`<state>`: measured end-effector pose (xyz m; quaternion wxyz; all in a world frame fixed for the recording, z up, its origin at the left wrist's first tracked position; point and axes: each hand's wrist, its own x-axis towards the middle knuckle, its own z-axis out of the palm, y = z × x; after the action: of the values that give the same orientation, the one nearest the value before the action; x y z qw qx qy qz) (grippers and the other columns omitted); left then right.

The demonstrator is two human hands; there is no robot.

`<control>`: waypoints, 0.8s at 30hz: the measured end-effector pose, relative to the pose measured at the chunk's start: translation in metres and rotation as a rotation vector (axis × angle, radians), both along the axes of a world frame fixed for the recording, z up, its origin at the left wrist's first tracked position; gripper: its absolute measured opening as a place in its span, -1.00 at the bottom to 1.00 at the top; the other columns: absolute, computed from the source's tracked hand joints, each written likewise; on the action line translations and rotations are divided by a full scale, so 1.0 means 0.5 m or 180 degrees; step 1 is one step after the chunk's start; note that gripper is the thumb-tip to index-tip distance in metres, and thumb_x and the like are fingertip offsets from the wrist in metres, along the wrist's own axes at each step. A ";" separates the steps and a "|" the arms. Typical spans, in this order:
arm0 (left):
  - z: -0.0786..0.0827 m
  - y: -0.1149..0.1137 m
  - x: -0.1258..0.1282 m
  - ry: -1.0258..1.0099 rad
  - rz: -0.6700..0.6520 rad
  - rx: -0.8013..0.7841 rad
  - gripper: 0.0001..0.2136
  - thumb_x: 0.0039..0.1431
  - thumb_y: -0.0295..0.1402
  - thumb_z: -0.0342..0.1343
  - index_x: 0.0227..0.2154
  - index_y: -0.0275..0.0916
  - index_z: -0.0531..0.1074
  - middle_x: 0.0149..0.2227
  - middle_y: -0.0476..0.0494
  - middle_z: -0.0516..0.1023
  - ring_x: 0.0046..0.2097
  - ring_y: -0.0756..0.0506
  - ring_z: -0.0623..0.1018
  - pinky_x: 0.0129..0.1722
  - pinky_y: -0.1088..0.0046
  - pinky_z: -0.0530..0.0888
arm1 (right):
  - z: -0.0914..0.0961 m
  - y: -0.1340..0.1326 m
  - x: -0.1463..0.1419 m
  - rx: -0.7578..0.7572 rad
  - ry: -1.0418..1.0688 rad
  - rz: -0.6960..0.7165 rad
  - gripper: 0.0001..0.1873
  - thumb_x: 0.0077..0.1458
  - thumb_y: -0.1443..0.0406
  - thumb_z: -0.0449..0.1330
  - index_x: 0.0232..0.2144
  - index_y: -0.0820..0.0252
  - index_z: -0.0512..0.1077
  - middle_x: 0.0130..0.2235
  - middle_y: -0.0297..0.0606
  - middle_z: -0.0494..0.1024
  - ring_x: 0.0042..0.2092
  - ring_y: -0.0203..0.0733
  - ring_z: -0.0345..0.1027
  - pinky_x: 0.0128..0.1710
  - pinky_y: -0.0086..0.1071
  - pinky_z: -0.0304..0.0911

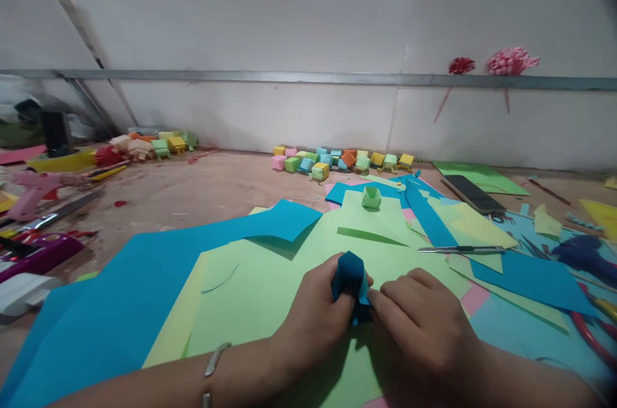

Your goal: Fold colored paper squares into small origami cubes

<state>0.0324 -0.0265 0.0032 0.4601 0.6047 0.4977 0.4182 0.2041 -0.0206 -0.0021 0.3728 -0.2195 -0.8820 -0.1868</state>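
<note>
A small folded piece of dark blue paper [350, 270], shaped like a little open box, is held up between both hands above light green sheets [270, 286]. My left hand [315, 299] grips it from the left, thumb in front and fingers curled behind. The thumb and forefinger of my right hand [419, 318] pinch its lower right edge. Just beyond the hands stands a small light green folded box [371, 197]. Large blue paper [178, 266] spreads to the left of the green sheets.
A craft knife [463, 249] and phone [472, 193] lie on the right, near red-handled scissors [595, 340]. Several folded paper boxes [342, 160] line the white wall. At the left sit a pink glue gun [36, 196] and a purple object [41, 254].
</note>
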 end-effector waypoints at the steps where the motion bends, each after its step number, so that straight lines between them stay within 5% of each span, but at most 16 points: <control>1: 0.001 -0.001 0.000 0.0042 0.0010 0.0042 -0.84 0.02 -0.56 0.03 -0.39 -0.24 0.46 -0.32 -0.17 0.57 -0.25 -0.15 0.51 -0.21 0.31 0.43 | 0.000 0.000 0.000 -0.0009 -0.0026 0.0004 -0.75 0.17 0.52 0.05 -0.47 0.33 0.46 -0.57 -0.23 0.39 -0.52 -0.22 0.13 -0.50 -0.30 0.00; 9: 0.002 -0.007 -0.003 0.0659 0.0024 0.0477 -0.87 0.05 -0.51 -0.01 -0.37 -0.23 0.42 -0.36 -0.10 0.56 -0.32 -0.11 0.50 -0.30 0.36 0.44 | 0.004 -0.004 0.004 0.0040 0.0023 0.0051 -0.75 0.22 0.50 -0.01 -0.35 0.39 0.48 -0.51 -0.16 0.47 -0.48 -0.20 0.19 -0.48 -0.30 0.03; 13: 0.000 -0.013 -0.009 0.0788 -0.0295 0.0889 -0.77 -0.03 -0.57 -0.03 -0.31 -0.23 0.43 -0.30 -0.11 0.58 -0.27 -0.13 0.52 -0.26 0.34 0.45 | -0.006 -0.007 0.003 -0.0656 0.0318 -0.0091 -0.68 0.21 0.45 -0.03 -0.55 0.21 0.33 -0.56 -0.28 0.36 -0.52 -0.25 0.11 -0.48 -0.32 -0.02; 17: -0.001 -0.020 -0.011 0.0803 -0.0373 0.1221 -0.74 0.01 -0.55 0.01 -0.23 -0.23 0.44 -0.22 -0.14 0.57 -0.20 -0.13 0.52 -0.18 0.32 0.45 | -0.010 -0.006 0.006 -0.1402 0.0561 -0.0273 -0.79 0.16 0.39 0.05 -0.53 0.17 0.29 -0.56 -0.37 0.39 -0.54 -0.32 0.16 -0.52 -0.41 0.03; 24: 0.008 -0.011 -0.013 0.0818 -0.0211 0.0843 -0.95 0.11 -0.42 0.13 -0.39 -0.24 0.48 -0.37 -0.09 0.56 -0.33 -0.08 0.48 -0.30 0.40 0.41 | 0.005 0.001 0.010 -0.2327 0.0729 -0.0343 -0.82 0.14 0.34 0.06 -0.52 0.14 0.27 -0.55 -0.41 0.40 -0.53 -0.34 0.23 -0.53 -0.49 0.12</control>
<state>0.0259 -0.0319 0.0072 0.3227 0.7245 0.4727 0.3840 0.2090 -0.0203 0.0004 0.3558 -0.4033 -0.8303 0.1464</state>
